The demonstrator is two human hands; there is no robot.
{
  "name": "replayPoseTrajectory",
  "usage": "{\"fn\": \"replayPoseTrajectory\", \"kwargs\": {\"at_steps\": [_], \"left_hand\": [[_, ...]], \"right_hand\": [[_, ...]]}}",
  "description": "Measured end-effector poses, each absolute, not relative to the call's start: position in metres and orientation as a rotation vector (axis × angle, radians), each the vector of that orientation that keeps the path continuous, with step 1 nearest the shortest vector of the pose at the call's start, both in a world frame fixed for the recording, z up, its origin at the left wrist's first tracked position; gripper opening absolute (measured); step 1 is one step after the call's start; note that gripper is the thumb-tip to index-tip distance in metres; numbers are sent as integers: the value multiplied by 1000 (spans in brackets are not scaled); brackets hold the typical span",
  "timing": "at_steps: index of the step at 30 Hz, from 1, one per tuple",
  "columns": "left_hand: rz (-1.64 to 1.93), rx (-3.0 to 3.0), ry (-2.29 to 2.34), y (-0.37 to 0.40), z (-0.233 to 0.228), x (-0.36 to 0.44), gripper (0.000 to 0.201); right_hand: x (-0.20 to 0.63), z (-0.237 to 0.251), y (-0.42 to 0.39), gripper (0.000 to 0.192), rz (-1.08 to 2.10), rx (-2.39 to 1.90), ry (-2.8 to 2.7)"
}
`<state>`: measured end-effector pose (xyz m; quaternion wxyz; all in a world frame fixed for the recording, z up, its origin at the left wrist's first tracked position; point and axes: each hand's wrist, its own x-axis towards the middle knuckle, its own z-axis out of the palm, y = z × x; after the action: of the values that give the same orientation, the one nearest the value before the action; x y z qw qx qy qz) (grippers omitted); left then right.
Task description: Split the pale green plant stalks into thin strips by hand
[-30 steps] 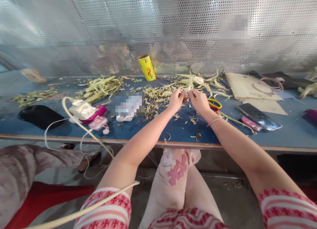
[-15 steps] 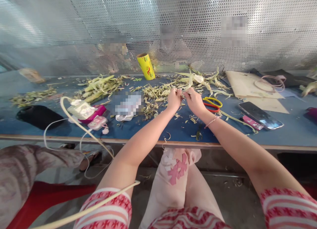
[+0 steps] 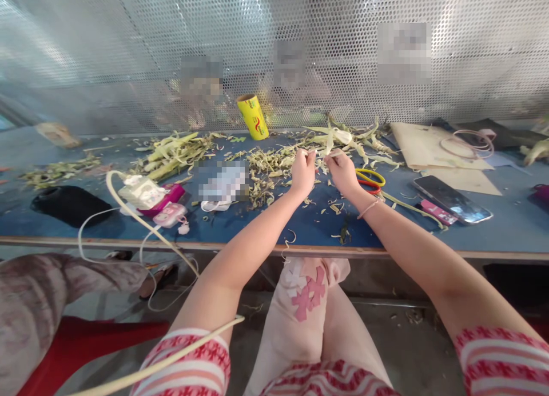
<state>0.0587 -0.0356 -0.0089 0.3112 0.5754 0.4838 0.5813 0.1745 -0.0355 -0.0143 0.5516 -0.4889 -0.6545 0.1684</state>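
Observation:
My left hand is closed in a pinch over the middle of the blue table. Close to its right, my right hand is also pinched, with a gap between the two. Something small and pale shows at the fingertips of each, too small to name. Behind them spreads a heap of pale green plant peelings. A longer whitish leafy piece lies just beyond my right hand. Partly hidden by that hand, scissors with yellow and red handles lie beside it.
A yellow cardboard tube stands against the perforated metal wall. To the left lie stalks, a magenta-and-white device with cables and a black pouch. A phone and brown paper are right. A neighbour's leg shows lower left.
My hands have moved a little apart; their fingertips were together before. The view has shifted slightly, and the things on the table stay in place.

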Motion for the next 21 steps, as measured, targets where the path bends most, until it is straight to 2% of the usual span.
{"fn": "replayPoseTrajectory", "kwargs": {"at_steps": [13,17,21], "left_hand": [[1621,1364,1245,-13,-21,51,38],[1420,1314,1057,-19,-21,57,47],[1329,1423,963,-24,-21,59,45]], "right_hand": [[172,-22,-33,18,627,-1045,-1510],[176,-25,-30,23,628,-1078,-1477],[177,-25,-31,32,647,-1076,-1486]]}}
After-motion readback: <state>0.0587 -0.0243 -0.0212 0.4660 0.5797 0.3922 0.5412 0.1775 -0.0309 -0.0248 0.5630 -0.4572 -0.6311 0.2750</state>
